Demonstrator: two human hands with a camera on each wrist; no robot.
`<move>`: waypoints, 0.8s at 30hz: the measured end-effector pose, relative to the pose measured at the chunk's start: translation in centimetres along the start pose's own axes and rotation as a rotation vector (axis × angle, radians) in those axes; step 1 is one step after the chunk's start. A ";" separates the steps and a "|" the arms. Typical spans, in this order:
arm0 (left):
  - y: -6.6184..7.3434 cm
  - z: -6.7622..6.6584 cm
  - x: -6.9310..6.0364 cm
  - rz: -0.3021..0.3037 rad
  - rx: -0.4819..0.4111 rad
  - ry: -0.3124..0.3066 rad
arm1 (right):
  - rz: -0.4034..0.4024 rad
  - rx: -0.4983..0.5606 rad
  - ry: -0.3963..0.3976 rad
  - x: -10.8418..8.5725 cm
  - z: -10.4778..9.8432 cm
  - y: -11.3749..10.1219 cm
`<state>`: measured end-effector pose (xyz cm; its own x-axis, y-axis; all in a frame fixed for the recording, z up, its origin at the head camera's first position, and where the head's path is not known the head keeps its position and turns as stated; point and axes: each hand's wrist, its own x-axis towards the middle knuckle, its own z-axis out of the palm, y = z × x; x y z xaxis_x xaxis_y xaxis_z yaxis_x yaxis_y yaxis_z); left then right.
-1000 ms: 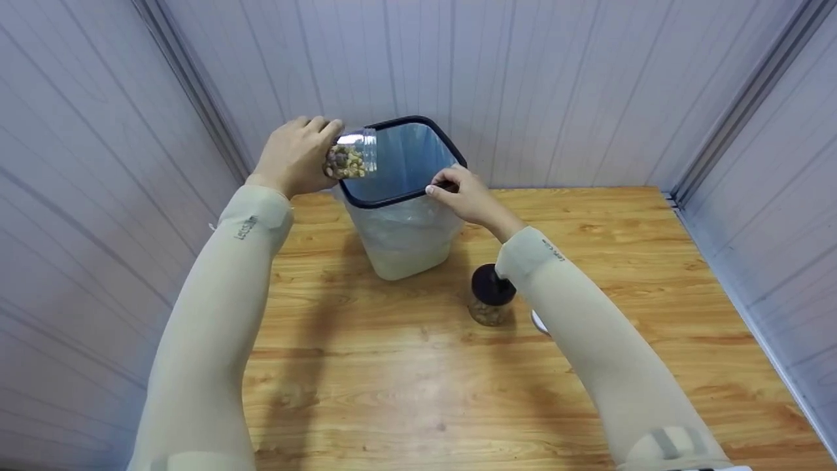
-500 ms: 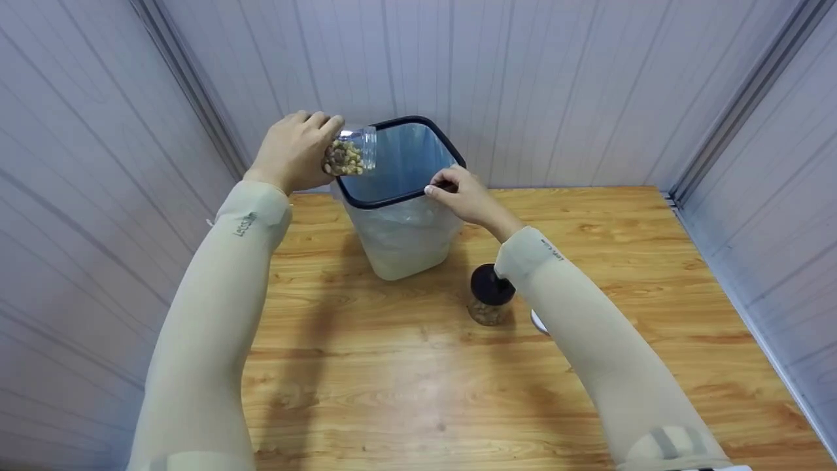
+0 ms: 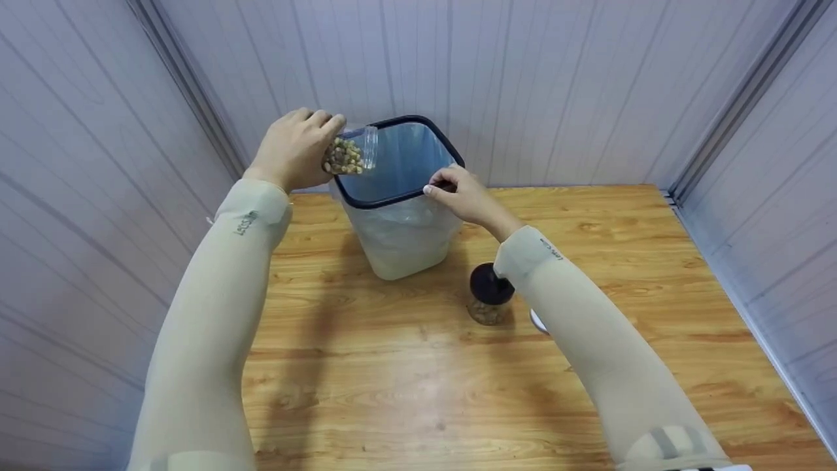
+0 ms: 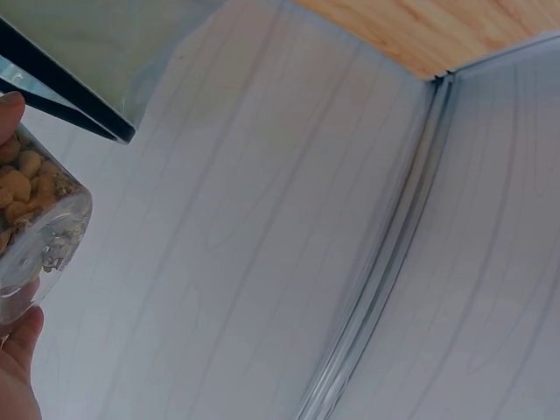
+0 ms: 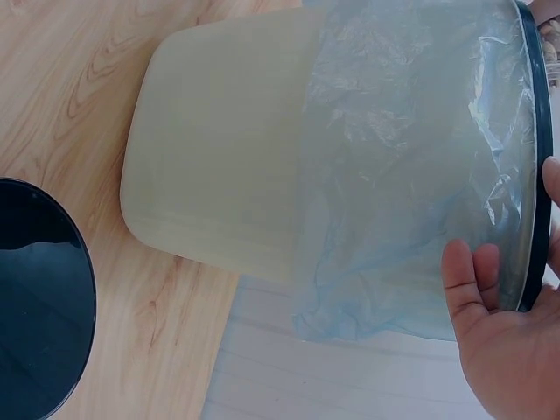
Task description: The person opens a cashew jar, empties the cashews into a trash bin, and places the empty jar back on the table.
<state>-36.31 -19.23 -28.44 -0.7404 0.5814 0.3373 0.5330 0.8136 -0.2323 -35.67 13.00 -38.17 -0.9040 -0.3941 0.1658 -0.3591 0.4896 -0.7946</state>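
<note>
Hardly anything changes over the last second: our left hand (image 3: 294, 149) keeps its grip curled round the clear cylindrical jar (image 3: 358, 148), which lies tipped, mouth towards three o'clock, at nine o'clock of the opening of the pale, bag-lined plastic bin (image 3: 407, 255). The tan-and-brown nut-like pieces (image 3: 342, 158) remain inside. Our right hand (image 3: 467, 198) pinches the black rim (image 3: 392, 202) at four o'clock; a black-lidded clear jar (image 3: 490, 294) stands at five. We judge the work paused, the tilt too shallow for pieces to slide

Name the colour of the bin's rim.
Black; the rim shows best in the head view.
</note>
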 end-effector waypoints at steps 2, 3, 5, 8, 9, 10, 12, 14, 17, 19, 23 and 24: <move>0.0 0.0 0.0 0.000 0.004 -0.002 | -0.001 -0.002 -0.002 0.0 0.0 0.0; 0.0 -0.1 0.0 0.001 0.004 -0.003 | -0.002 -0.004 -0.002 0.0 0.0 0.1; 0.1 -0.1 0.1 0.005 0.008 -0.005 | -0.007 -0.003 0.000 0.0 0.0 0.1; 0.1 -0.3 0.1 0.009 0.009 -0.011 | -0.017 -0.007 0.004 0.0 0.1 0.0; 0.1 -0.3 0.1 0.009 0.009 -0.014 | -0.021 -0.008 0.005 0.0 0.1 0.0; 0.1 -0.3 0.1 0.010 0.009 -0.018 | -0.024 -0.010 0.005 0.0 0.1 0.0; 0.1 -0.3 0.2 0.011 0.007 -0.026 | -0.028 -0.013 0.007 0.1 0.1 0.1; 0.1 -0.3 0.2 0.014 0.006 -0.030 | -0.031 -0.017 0.010 0.1 0.1 0.2; 0.1 -0.4 0.2 0.017 0.008 -0.036 | -0.031 -0.019 0.013 0.2 0.2 0.3; 0.1 -0.4 0.2 0.015 0.008 -0.038 | -0.031 -0.022 0.013 0.3 0.2 0.3; 0.1 -0.4 0.2 0.012 0.013 -0.041 | -0.030 -0.020 0.011 0.3 0.1 0.3; 0.1 -0.4 0.2 0.015 0.018 -0.041 | -0.029 -0.022 0.011 0.3 0.1 0.3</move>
<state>-36.28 -19.00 -28.05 -0.7486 0.5932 0.2962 0.5373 0.8045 -0.2532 -36.04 12.93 -38.43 -0.8957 -0.3994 0.1953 -0.3900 0.4948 -0.7766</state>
